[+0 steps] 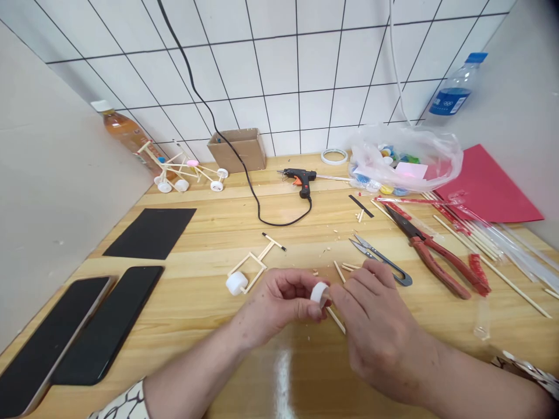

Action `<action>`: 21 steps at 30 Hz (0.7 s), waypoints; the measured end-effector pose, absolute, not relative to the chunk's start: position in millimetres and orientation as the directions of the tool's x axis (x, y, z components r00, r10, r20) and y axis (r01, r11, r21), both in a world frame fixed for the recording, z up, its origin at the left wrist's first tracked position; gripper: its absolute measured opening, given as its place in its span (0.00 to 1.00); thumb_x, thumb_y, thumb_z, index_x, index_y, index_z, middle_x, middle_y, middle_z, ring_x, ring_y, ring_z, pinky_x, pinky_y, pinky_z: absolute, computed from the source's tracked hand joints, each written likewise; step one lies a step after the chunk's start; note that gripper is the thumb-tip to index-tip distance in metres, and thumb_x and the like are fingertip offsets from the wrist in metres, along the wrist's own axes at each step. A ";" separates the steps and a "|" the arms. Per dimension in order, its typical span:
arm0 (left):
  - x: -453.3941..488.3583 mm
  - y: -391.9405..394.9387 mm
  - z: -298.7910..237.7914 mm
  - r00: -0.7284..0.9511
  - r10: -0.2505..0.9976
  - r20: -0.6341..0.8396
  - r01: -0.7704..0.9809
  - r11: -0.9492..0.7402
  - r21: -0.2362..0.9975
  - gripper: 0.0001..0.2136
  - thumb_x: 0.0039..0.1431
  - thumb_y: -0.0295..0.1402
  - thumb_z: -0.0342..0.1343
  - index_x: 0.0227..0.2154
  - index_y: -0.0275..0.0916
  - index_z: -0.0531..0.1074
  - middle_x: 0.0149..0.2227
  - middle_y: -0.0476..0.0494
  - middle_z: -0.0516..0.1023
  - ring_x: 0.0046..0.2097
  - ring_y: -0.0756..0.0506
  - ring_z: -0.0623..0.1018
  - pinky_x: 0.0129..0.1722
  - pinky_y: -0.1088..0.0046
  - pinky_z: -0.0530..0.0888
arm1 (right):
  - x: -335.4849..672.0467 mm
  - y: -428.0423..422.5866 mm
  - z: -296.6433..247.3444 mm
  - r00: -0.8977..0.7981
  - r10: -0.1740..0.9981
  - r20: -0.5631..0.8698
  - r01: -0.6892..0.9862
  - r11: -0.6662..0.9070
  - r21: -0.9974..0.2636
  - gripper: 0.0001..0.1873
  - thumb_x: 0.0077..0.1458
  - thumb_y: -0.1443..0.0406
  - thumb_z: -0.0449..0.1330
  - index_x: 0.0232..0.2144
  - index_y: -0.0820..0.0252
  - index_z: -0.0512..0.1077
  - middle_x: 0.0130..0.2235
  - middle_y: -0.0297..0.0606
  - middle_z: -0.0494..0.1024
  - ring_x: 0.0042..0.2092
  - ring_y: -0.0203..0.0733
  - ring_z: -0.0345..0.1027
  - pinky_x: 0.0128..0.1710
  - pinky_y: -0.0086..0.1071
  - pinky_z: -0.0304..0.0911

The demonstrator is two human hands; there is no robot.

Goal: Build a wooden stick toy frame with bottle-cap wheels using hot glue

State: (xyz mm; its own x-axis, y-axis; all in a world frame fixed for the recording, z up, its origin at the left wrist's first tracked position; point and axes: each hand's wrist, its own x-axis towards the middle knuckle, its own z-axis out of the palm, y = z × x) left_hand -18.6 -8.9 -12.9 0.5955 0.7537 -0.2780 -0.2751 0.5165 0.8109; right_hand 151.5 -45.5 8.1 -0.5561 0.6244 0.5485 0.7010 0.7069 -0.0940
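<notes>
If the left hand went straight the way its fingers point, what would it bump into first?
Probably the bare right hand, just past the round white plastic cap in the left hand, though depth is hard to judge.

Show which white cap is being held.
The white cap pinched in the left hand; the second cap by the small stick frame and rear caps are untouched.

Two phones (109,326) side by side; blue-capped bottle (455,90) near wall (279,67).

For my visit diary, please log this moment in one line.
Left hand: holding white bottle cap | Right hand: at cap's open side, grip unclear | Nearby: glue gun, red-handled pliers, thread snips
</notes>
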 end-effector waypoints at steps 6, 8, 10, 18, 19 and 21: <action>-13.9 -13.8 -6.2 0.508 0.814 -0.280 -0.233 0.443 0.865 0.13 0.34 0.24 0.68 0.28 0.36 0.78 0.25 0.49 0.78 0.27 0.53 0.74 0.30 0.78 0.72 | 153.3 -43.9 9.8 -0.498 0.686 0.531 0.670 0.692 -0.267 0.09 0.41 0.77 0.49 0.23 0.63 0.66 0.21 0.36 0.63 0.26 0.40 0.54 0.30 0.38 0.51; -13.7 -15.4 -2.9 0.466 0.845 -0.261 -0.177 0.378 0.909 0.13 0.34 0.24 0.68 0.28 0.35 0.78 0.24 0.49 0.78 0.27 0.53 0.73 0.30 0.77 0.71 | 154.7 -41.8 9.9 -0.483 0.723 0.494 0.631 0.678 -0.377 0.09 0.43 0.77 0.49 0.24 0.63 0.66 0.22 0.36 0.66 0.26 0.40 0.57 0.31 0.38 0.53; -14.6 -16.7 0.0 0.435 0.881 -0.186 -0.094 0.249 0.964 0.12 0.35 0.25 0.68 0.28 0.35 0.78 0.24 0.49 0.77 0.27 0.52 0.71 0.29 0.77 0.70 | 155.9 -39.2 10.3 -0.459 0.772 0.439 0.570 0.635 -0.521 0.10 0.47 0.77 0.49 0.24 0.61 0.66 0.22 0.36 0.69 0.27 0.39 0.60 0.31 0.37 0.56; -20.8 -19.6 1.9 0.459 0.885 0.079 0.118 -0.149 0.982 0.07 0.43 0.29 0.64 0.27 0.35 0.77 0.22 0.49 0.71 0.26 0.52 0.67 0.27 0.77 0.65 | 152.5 -35.4 10.5 -0.463 0.844 0.270 0.483 0.496 -0.722 0.10 0.56 0.72 0.50 0.27 0.56 0.68 0.24 0.32 0.71 0.27 0.37 0.65 0.27 0.30 0.60; -20.8 -20.1 2.5 0.465 0.885 0.038 0.087 -0.088 0.992 0.06 0.43 0.29 0.64 0.27 0.34 0.76 0.22 0.50 0.70 0.26 0.52 0.67 0.27 0.77 0.65 | 151.9 -35.5 10.4 -0.472 0.816 0.335 0.499 0.560 -0.661 0.10 0.55 0.72 0.50 0.27 0.57 0.67 0.23 0.32 0.69 0.27 0.37 0.64 0.27 0.31 0.60; -20.4 -21.5 4.2 0.483 0.874 -0.042 -0.044 0.072 0.996 0.05 0.43 0.29 0.62 0.25 0.33 0.74 0.21 0.51 0.68 0.25 0.53 0.65 0.25 0.78 0.64 | 151.6 -35.4 11.3 -0.507 0.736 0.448 0.532 0.677 -0.509 0.09 0.53 0.74 0.50 0.25 0.58 0.66 0.21 0.33 0.65 0.25 0.38 0.59 0.27 0.35 0.58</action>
State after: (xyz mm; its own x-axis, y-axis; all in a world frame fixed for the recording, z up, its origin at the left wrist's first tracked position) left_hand -20.4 -21.5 4.2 0.4834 0.8744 -0.0419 -0.0437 0.0719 0.9965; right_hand 151.6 -35.4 11.3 -0.5073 0.7359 0.4484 0.5322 0.6768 -0.5087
